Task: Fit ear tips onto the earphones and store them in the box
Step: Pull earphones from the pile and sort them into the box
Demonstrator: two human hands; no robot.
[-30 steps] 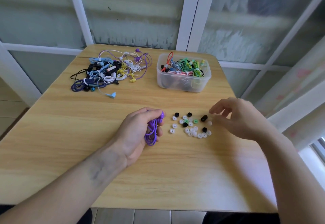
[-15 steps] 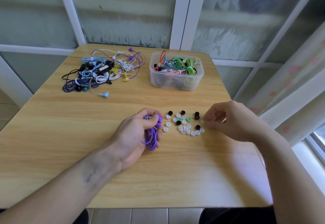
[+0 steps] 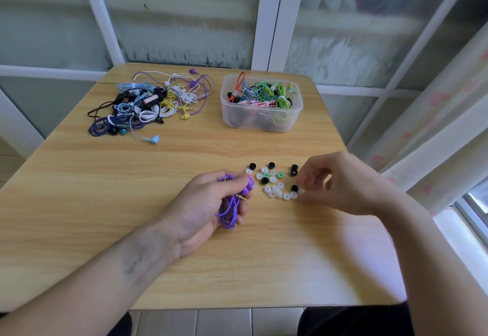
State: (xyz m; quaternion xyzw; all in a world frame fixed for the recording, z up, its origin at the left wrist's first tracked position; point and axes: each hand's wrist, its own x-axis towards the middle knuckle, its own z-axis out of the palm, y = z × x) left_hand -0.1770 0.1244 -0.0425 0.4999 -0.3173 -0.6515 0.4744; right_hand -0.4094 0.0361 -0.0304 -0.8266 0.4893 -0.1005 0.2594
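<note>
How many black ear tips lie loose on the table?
5: far-left, centre-back, one near the green tips, two by the right hand. The hand may hide others.

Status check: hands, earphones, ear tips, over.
Left hand grips coiled purple earphones. Right hand pinching a white ear tip at the loose tips' edge. Box unobstructed behind.

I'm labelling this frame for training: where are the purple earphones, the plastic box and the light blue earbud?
purple earphones [image 3: 229, 210]: head view, on the coiled cable.
plastic box [image 3: 260, 121]: head view, front wall.
light blue earbud [image 3: 154, 139]: head view, on its body.
</note>
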